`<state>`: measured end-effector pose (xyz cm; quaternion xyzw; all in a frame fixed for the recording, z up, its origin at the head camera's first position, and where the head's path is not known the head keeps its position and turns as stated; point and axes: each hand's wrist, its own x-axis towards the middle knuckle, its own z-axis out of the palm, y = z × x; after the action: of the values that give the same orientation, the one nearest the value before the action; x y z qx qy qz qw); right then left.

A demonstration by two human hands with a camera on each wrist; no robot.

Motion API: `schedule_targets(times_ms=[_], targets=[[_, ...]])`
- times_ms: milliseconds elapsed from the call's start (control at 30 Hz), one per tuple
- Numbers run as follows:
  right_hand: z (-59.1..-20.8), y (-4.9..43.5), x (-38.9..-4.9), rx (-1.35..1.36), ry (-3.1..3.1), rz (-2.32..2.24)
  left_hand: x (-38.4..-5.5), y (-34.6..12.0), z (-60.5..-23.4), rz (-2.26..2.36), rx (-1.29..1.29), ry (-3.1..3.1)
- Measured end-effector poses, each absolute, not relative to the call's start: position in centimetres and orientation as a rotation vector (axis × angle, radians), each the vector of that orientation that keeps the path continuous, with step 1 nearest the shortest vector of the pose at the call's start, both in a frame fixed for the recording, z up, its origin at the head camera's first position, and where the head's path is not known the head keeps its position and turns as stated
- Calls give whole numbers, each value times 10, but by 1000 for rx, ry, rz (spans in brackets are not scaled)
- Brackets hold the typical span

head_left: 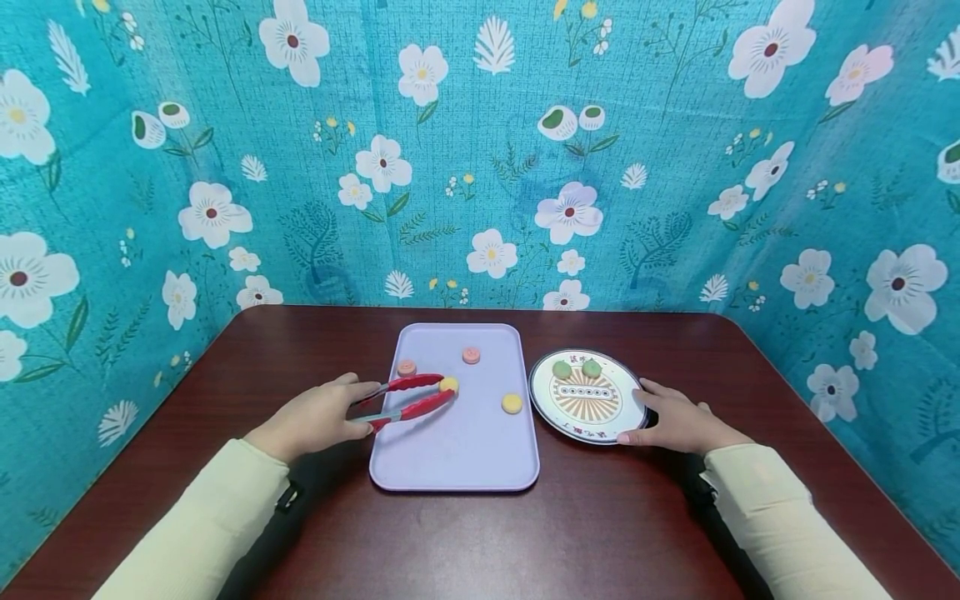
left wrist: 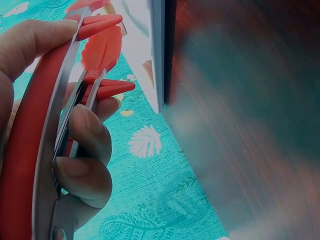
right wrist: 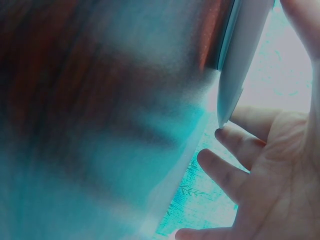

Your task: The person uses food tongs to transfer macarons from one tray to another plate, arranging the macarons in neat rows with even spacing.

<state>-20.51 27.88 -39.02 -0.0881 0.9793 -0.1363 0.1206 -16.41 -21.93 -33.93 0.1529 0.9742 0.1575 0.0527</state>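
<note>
Left hand (head_left: 321, 418) round tongs (head_left: 422, 407), right hand (head_left: 678, 422) splayed at plate (head_left: 550, 402); brown table (head_left: 480, 542), floral curtain (head_left: 457, 175).

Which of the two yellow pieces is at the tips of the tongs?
The left yellow piece on the tray: the red tongs reach it, while the right yellow piece lies apart, nearer the plate.

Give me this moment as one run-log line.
left hand: holds tongs around yellow piece | right hand: touches rim of plate | tray: two pink pieces, other yellow piece | plate: two green pieces
</note>
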Motion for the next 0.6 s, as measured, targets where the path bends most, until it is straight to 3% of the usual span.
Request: schedule_targets(times_ms=[600], targets=[[-390, 278, -204, -261, 2862, -408, -167, -209, -340, 526, 502, 2974]])
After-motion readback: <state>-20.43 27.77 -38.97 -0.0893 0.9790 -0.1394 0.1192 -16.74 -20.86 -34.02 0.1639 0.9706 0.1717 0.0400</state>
